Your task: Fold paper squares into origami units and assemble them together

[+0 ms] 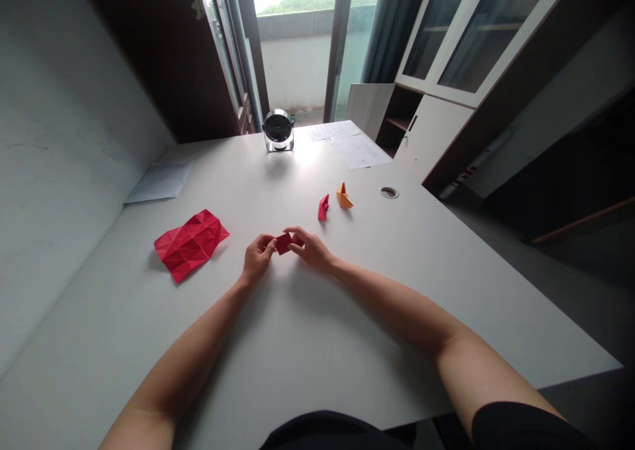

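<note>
Both my hands meet over the middle of the white table [347,331], pinching a small folded piece of dark red paper [284,243]. My left hand [256,259] grips its left side with curled fingers. My right hand [311,246] holds its right side between thumb and fingers. A little beyond them stand a small red folded paper figure [323,207] and an orange folded paper figure [343,197]. To the left lies a larger red sheet [190,243], creased all over and spread flat.
A small round desk fan [278,131] stands at the table's far edge, with white papers [347,142] beside it and another sheet [159,181] at the far left. A cable hole [389,192] is in the tabletop at right. Cabinets stand right, a wall left.
</note>
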Demonstrator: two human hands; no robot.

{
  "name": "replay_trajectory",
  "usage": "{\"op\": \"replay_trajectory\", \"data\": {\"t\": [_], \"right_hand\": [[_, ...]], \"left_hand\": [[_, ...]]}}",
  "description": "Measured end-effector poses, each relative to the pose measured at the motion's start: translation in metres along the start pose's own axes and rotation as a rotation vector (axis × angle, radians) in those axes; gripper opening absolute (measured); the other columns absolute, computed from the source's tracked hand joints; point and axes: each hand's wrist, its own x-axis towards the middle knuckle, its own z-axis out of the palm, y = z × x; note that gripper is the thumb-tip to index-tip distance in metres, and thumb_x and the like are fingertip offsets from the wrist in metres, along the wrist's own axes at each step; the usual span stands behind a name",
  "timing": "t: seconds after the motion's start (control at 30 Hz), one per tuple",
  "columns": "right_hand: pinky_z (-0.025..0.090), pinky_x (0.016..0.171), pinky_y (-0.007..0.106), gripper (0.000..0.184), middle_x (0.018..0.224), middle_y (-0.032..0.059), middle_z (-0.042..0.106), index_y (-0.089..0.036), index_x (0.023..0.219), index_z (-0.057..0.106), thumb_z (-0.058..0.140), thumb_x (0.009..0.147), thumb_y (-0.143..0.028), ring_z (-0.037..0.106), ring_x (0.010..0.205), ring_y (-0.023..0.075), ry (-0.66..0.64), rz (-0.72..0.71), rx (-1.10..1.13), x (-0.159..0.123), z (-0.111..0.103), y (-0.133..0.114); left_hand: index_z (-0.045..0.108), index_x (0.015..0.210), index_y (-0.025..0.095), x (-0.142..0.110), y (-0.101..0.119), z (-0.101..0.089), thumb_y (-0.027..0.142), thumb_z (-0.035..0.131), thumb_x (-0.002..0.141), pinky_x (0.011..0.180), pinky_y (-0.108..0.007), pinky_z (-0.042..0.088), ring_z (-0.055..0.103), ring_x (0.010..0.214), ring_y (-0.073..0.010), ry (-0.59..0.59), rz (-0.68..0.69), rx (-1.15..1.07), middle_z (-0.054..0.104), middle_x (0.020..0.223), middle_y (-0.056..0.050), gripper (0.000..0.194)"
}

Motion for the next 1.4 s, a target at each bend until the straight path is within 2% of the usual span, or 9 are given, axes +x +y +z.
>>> {"op": "replay_trajectory", "data": {"t": [0.23, 0.4, 0.53, 0.7, 0.87, 0.97, 1.1, 1.23, 1.4], "right_hand": [[0.042, 0.065, 0.024, 0.034, 0.075, -0.0045, 0.06, -0.024, 0.122, 0.057, 0.057, 0.088, -0.024, 0.052, 0.063, 0.0129, 0.067, 0.048, 0.043, 0.001, 0.0, 0.002], [0.043, 0.067, 0.025, 0.031, 0.073, -0.005, 0.063, -0.024, 0.118, 0.058, 0.058, 0.087, -0.022, 0.057, 0.064, 0.0133, 0.038, 0.066, 0.058, 0.001, 0.002, 0.008], [0.044, 0.068, 0.025, 0.021, 0.078, -0.002, 0.067, -0.022, 0.108, 0.065, 0.061, 0.087, -0.025, 0.058, 0.067, 0.014, 0.008, 0.059, 0.001, 0.0, 0.004, 0.01], [0.046, 0.071, 0.027, 0.018, 0.084, 0.0013, 0.071, -0.021, 0.1, 0.071, 0.058, 0.092, -0.03, 0.06, 0.069, 0.0152, -0.001, 0.034, -0.05, -0.001, 0.004, 0.01], [0.044, 0.069, 0.025, 0.023, 0.082, 0.0021, 0.068, -0.02, 0.091, 0.073, 0.055, 0.096, -0.034, 0.056, 0.069, 0.0141, -0.005, -0.034, -0.1, 0.0, 0.004, 0.008], [0.044, 0.069, 0.025, 0.025, 0.084, 0.0032, 0.067, -0.021, 0.093, 0.073, 0.054, 0.098, -0.037, 0.056, 0.07, 0.0138, -0.019, -0.079, -0.12, -0.001, 0.004, 0.008], [0.046, 0.069, 0.026, 0.023, 0.094, 0.0049, 0.069, -0.022, 0.105, 0.071, 0.056, 0.098, -0.038, 0.059, 0.072, 0.0143, 0.027, -0.113, -0.086, -0.003, 0.004, 0.006], [0.047, 0.071, 0.026, 0.023, 0.092, 0.0058, 0.067, -0.02, 0.098, 0.07, 0.056, 0.098, -0.039, 0.06, 0.077, 0.0154, 0.058, -0.151, -0.089, -0.004, -0.001, -0.001], [0.047, 0.071, 0.026, 0.026, 0.089, 0.0054, 0.063, -0.02, 0.092, 0.071, 0.056, 0.099, -0.041, 0.059, 0.077, 0.0153, 0.061, -0.18, -0.119, -0.004, -0.004, -0.007]], "left_hand": [[0.069, 0.096, 0.018, 0.001, -0.001, 0.0, 0.043, 0.065, 0.087, 0.073, -0.03, 0.051, 0.063, 0.074, -0.0172, -0.051, -0.007, 0.02, 0.07, 0.085, -0.004, 0.027], [0.07, 0.092, 0.019, -0.001, 0.001, 0.0, 0.041, 0.065, 0.086, 0.071, -0.029, 0.05, 0.063, 0.073, -0.0175, -0.032, 0.011, 0.066, 0.07, 0.083, -0.004, 0.024], [0.069, 0.093, 0.019, -0.001, 0.002, -0.001, 0.041, 0.064, 0.087, 0.069, -0.028, 0.05, 0.063, 0.073, -0.0175, -0.022, 0.027, 0.082, 0.07, 0.083, -0.003, 0.023], [0.069, 0.092, 0.019, -0.002, 0.006, -0.001, 0.04, 0.065, 0.087, 0.073, -0.03, 0.052, 0.066, 0.079, -0.0193, 0.004, 0.058, 0.098, 0.071, 0.086, -0.005, 0.022], [0.07, 0.092, 0.021, -0.004, 0.013, -0.002, 0.036, 0.065, 0.087, 0.077, -0.032, 0.052, 0.065, 0.084, -0.019, 0.055, 0.124, 0.175, 0.069, 0.093, -0.005, 0.017], [0.07, 0.091, 0.021, -0.005, 0.016, -0.002, 0.034, 0.064, 0.088, 0.077, -0.032, 0.052, 0.064, 0.084, -0.0182, 0.067, 0.157, 0.196, 0.066, 0.091, -0.004, 0.014], [0.07, 0.088, 0.022, -0.007, 0.022, -0.002, 0.03, 0.065, 0.087, 0.075, -0.031, 0.052, 0.063, 0.082, -0.018, 0.036, 0.203, 0.228, 0.064, 0.088, -0.004, 0.01], [0.07, 0.089, 0.022, -0.01, 0.029, -0.002, 0.027, 0.065, 0.086, 0.076, -0.032, 0.053, 0.063, 0.082, -0.0186, -0.015, 0.242, 0.278, 0.065, 0.09, -0.004, 0.007], [0.07, 0.087, 0.022, -0.01, 0.032, 0.0, 0.026, 0.065, 0.086, 0.077, -0.032, 0.053, 0.063, 0.084, -0.0191, -0.02, 0.252, 0.283, 0.065, 0.09, -0.005, 0.006]]}}
